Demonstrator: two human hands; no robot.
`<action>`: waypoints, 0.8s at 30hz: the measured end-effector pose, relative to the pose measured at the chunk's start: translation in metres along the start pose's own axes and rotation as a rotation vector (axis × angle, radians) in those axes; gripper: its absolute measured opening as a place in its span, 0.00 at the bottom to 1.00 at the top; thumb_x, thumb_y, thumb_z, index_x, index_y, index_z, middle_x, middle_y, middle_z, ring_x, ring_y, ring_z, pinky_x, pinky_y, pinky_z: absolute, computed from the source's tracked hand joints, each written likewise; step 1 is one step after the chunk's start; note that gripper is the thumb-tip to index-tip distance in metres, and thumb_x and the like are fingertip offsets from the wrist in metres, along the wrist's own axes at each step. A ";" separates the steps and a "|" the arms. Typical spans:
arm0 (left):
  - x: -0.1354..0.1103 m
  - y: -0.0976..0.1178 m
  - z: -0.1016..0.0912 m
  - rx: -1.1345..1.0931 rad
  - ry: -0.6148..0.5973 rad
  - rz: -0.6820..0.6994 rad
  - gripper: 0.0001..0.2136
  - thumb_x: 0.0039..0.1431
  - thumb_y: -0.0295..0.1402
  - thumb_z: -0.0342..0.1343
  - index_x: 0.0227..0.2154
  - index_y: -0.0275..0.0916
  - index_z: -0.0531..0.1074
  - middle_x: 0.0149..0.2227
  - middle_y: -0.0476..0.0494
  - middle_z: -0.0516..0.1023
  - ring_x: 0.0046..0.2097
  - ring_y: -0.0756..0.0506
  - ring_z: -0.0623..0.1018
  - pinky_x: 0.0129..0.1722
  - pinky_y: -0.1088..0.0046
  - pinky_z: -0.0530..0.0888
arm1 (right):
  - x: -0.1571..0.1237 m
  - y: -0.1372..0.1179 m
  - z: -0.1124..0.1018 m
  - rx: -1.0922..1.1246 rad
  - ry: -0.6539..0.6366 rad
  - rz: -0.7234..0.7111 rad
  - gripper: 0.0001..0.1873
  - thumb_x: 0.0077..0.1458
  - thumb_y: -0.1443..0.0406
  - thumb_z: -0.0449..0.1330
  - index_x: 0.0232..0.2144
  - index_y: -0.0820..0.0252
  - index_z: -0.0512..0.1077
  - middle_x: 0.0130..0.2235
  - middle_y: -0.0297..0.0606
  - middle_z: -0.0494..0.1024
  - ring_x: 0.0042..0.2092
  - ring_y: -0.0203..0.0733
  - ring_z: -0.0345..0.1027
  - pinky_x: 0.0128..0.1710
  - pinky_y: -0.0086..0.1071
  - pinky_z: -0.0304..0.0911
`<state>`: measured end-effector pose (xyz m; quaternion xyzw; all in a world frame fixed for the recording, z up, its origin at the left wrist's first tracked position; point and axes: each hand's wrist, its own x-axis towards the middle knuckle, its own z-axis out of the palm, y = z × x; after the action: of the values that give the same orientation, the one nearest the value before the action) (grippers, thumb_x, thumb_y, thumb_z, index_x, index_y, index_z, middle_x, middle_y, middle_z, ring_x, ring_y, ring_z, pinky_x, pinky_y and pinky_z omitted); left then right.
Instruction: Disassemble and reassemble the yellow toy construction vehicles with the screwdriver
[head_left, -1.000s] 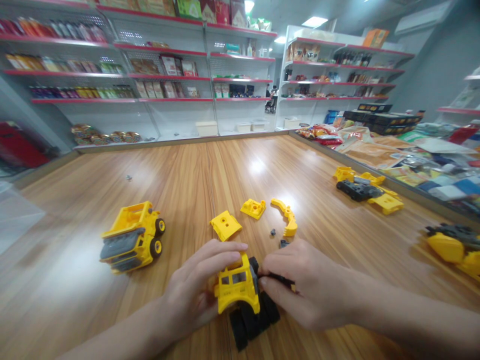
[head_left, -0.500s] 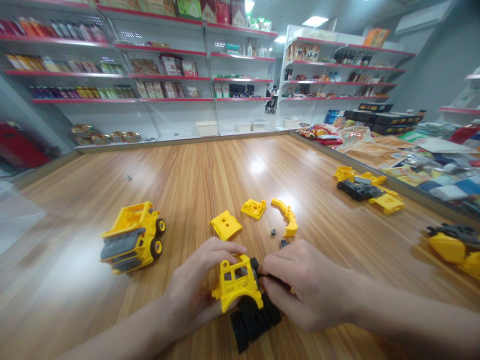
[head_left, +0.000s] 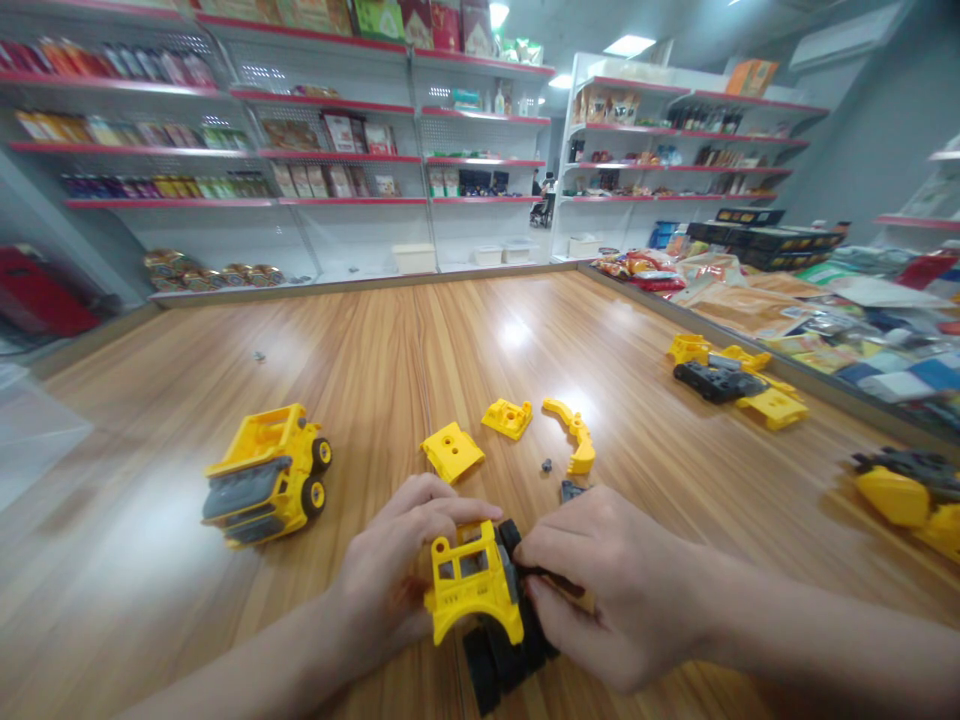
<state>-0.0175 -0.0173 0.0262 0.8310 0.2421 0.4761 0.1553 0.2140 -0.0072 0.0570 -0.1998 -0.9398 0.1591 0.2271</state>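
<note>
My left hand (head_left: 405, 560) is closed around a yellow toy truck cab (head_left: 474, 585) with window openings and a wheel arch. Against the cab sits a black chassis with thick wheels (head_left: 501, 660), tilted over the table. My right hand (head_left: 607, 590) is closed in a pinch at the chassis's right side; its fingertips hide what they hold. Just beyond my hands lie a flat yellow plate with two holes (head_left: 452, 451), a small yellow base piece (head_left: 507, 418), a yellow excavator arm (head_left: 574, 436), a tiny grey part (head_left: 547, 465) and a dark grey piece (head_left: 572, 491), partly covered.
A yellow toy dump truck (head_left: 266, 475) stands on the left of the wooden table (head_left: 360, 340). At the right are a yellow-and-black toy in parts (head_left: 735, 380) and another yellow toy (head_left: 904, 495). Packaged goods (head_left: 795, 300) border the right edge; stocked shelves (head_left: 337, 155) stand behind.
The cab has turned and tipped slightly in my left hand, shifting a little down and left. My right hand has moved slightly down, showing more of the dark grey piece behind it.
</note>
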 end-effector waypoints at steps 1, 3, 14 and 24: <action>0.000 0.000 0.000 -0.003 -0.006 -0.002 0.15 0.52 0.33 0.65 0.40 0.41 0.67 0.42 0.36 0.82 0.36 0.43 0.77 0.34 0.67 0.76 | 0.000 0.000 0.000 -0.007 0.005 0.000 0.04 0.49 0.70 0.53 0.24 0.60 0.64 0.22 0.30 0.68 0.21 0.32 0.56 0.22 0.29 0.50; -0.001 0.000 -0.001 -0.008 -0.013 -0.005 0.15 0.52 0.32 0.65 0.41 0.42 0.67 0.43 0.36 0.82 0.36 0.42 0.77 0.34 0.65 0.77 | 0.002 -0.001 0.001 -0.019 0.018 -0.002 0.06 0.49 0.70 0.53 0.22 0.60 0.63 0.20 0.30 0.67 0.21 0.31 0.55 0.21 0.29 0.49; 0.001 0.002 -0.002 0.004 0.000 0.034 0.14 0.52 0.31 0.65 0.39 0.43 0.66 0.42 0.35 0.82 0.34 0.42 0.77 0.30 0.65 0.76 | 0.005 -0.003 0.004 0.175 -0.048 0.101 0.10 0.50 0.71 0.54 0.19 0.60 0.60 0.18 0.27 0.60 0.19 0.28 0.52 0.19 0.24 0.47; -0.004 -0.010 0.005 -0.013 0.327 -0.413 0.11 0.56 0.27 0.61 0.38 0.41 0.65 0.45 0.40 0.76 0.47 0.43 0.78 0.46 0.65 0.76 | 0.005 0.017 -0.013 -0.094 0.250 0.317 0.10 0.62 0.68 0.49 0.30 0.62 0.67 0.26 0.35 0.71 0.26 0.34 0.61 0.27 0.29 0.51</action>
<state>-0.0176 -0.0114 0.0157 0.6749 0.4255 0.5639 0.2135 0.2218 0.0124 0.0629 -0.3738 -0.8674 0.1228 0.3046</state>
